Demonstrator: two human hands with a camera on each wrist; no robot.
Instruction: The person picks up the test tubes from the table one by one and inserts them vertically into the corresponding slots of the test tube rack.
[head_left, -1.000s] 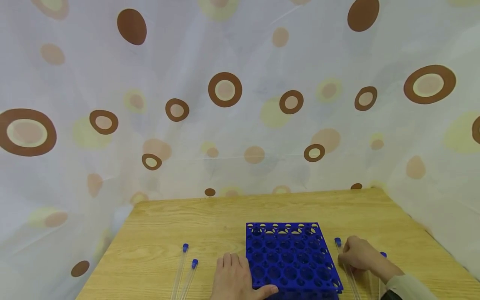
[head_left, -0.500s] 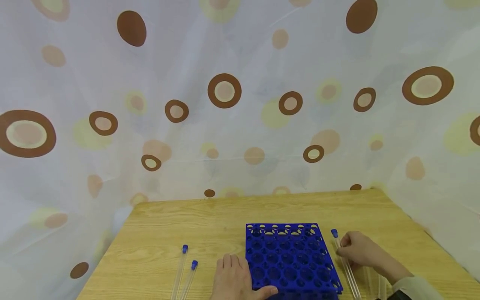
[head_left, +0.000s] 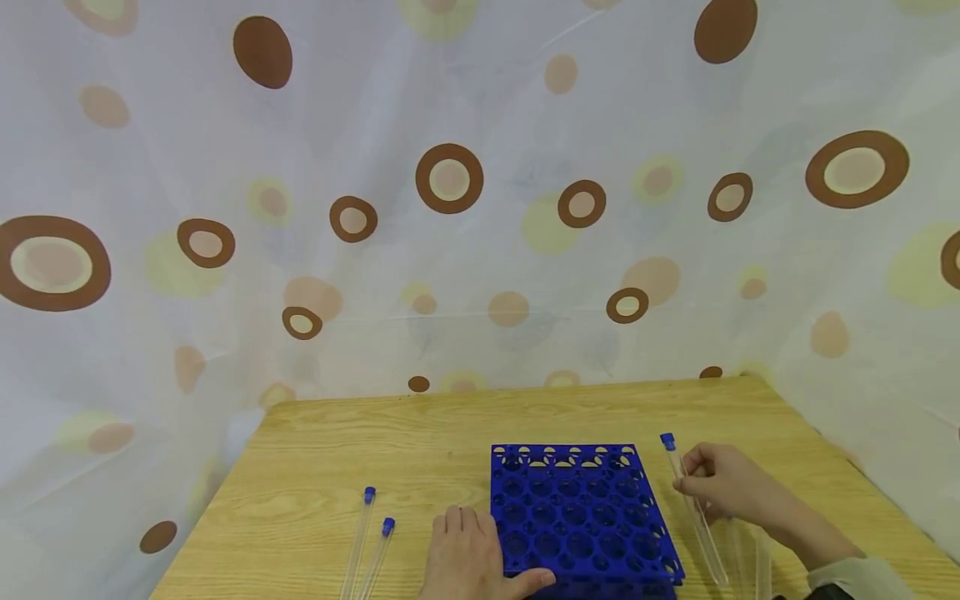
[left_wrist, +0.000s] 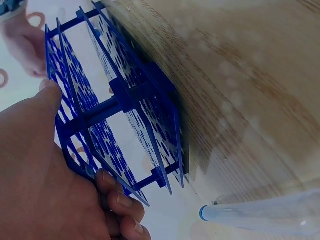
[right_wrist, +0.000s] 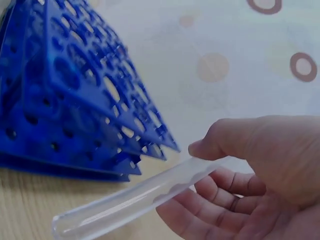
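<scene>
A blue test tube rack (head_left: 558,502) with rows of round holes stands on the table. My left hand (head_left: 467,557) grips its near left corner, thumb over the front edge; in the left wrist view the fingers (left_wrist: 122,200) curl at the rack's edge. To the right of the rack, my right hand (head_left: 738,492) pinches a clear test tube (head_left: 703,537) with a blue cap. That tube leans, cap end up and away. In the right wrist view its rounded bottom (right_wrist: 70,225) points toward the rack's side, apart from it.
Two capped test tubes (head_left: 358,537) lie left of the rack on the wooden table (head_left: 420,442). Further clear tubes (head_left: 763,567) lie beneath and beside the right forearm, partly hidden. A spotted curtain (head_left: 480,250) hangs behind the table and along its sides.
My right hand has lifted the test tube off the table, its capped end rising and moving slightly away. The left hand and the rack have stayed in place.
</scene>
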